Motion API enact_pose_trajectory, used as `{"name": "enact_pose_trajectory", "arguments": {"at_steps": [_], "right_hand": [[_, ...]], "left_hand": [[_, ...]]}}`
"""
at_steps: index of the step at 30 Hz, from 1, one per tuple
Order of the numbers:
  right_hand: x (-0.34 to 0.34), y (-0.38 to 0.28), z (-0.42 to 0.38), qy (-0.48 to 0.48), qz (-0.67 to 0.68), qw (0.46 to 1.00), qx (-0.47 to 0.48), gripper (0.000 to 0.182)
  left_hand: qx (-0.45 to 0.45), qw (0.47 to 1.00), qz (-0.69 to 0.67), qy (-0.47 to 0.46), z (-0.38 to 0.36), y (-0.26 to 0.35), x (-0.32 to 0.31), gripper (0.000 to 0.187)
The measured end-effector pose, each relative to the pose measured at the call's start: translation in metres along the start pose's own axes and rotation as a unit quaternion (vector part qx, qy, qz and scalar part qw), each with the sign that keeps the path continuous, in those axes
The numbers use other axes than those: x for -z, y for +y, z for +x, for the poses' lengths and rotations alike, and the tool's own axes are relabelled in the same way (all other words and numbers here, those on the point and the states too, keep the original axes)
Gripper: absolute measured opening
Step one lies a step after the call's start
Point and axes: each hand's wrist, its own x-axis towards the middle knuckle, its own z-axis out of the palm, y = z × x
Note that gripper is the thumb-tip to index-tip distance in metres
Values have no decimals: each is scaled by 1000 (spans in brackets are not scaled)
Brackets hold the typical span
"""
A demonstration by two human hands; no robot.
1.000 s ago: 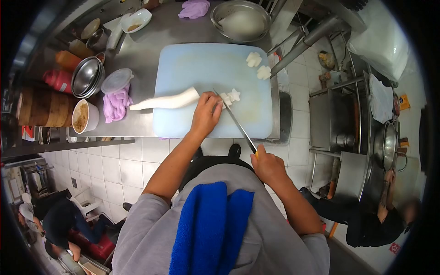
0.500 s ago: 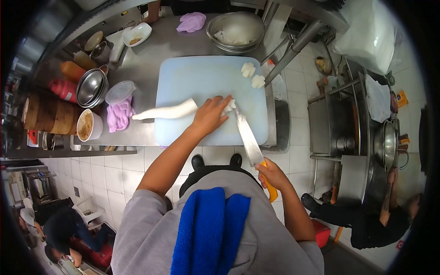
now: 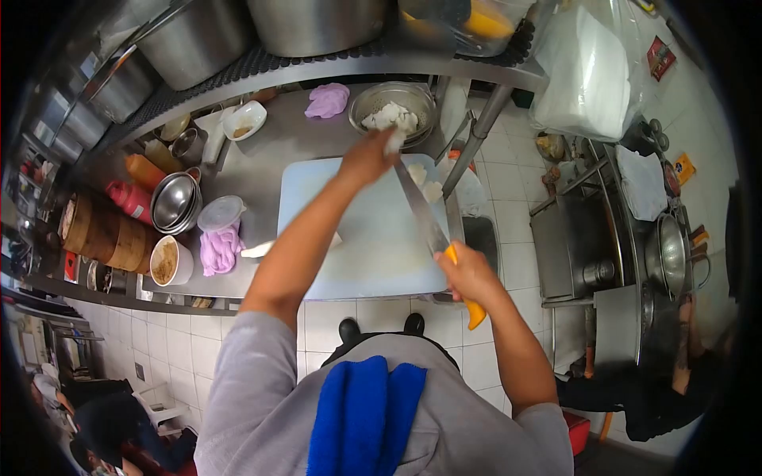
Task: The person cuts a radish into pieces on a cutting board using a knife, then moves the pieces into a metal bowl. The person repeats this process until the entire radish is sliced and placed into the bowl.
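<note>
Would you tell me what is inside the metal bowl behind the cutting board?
The metal bowl holds white cut pieces; the left hand reaches its rim, hiding part of it.

The person's left arm stretches straight forward, elbow nearly locked, the left hand [image 3: 367,157] far out with fingers curled closed around a small white piece. The right arm stays bent and close to the body, the right hand [image 3: 467,274] fisted around an orange handle, knuckles up, wrist angled slightly inward.
</note>
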Motion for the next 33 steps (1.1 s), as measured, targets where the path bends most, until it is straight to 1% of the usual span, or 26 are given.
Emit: {"name": "enact_pose_trajectory", "arguments": {"at_steps": [2, 3, 5, 8, 10, 13, 16, 19, 22, 24, 25, 27, 29, 31, 32, 33], "right_hand": [[11, -10, -8, 16, 0, 1000, -12, 37], [9, 0, -9, 16, 23, 1000, -8, 38], [-3, 45, -12, 15, 67, 998, -4, 38], [-25, 100, -34, -15, 124, 992, -23, 37], [-34, 113, -55, -33, 153, 987, -48, 36], [-45, 129, -73, -44, 190, 978, -70, 31], [-52, 135, -81, -45, 206, 974, -78, 30], [-56, 134, -84, -47, 206, 974, -82, 31], [-59, 140, -84, -54, 184, 979, -74, 35], [-58, 140, -82, -59, 167, 982, -67, 35], [-57, 139, -81, -57, 150, 985, -61, 35], [-54, 131, -81, -53, 117, 990, -51, 36], [-50, 124, -77, -48, 72, 996, -37, 37], [-46, 114, -75, -47, 34, 998, -33, 38], [-44, 108, -73, -49, 19, 998, -34, 39], [-42, 101, -71, -50, 3, 998, -37, 39]], "left_hand": [[-20, 996, 27, 84, 43, -13, 5, 59], [6, 995, 46, 86, 47, -11, 9, 58], [59, 991, 79, 88, 53, -3, 16, 57], [58, 992, 96, -65, 28, 10, -2, 52], [-38, 978, 129, -157, 11, 14, -29, 47], [-105, 951, 187, -221, 3, 33, -63, 53], [-92, 932, 239, -256, 5, 37, -82, 62], [-35, 936, 249, -246, 7, 33, -89, 60], [25, 961, 201, -190, 0, 22, -83, 51], [34, 992, 81, -90, -26, 17, -71, 46], [39, 998, 22, -39, -44, 18, -62, 44], [16, 998, -59, 19, -86, 25, -46, 45], [84, 985, -152, -14, -131, 34, -38, 46], [80, 987, -138, 3, -173, 37, -38, 46], [79, 988, -131, 12, -185, 36, -39, 46], [59, 991, -113, 32, -191, 33, -41, 44]]}}
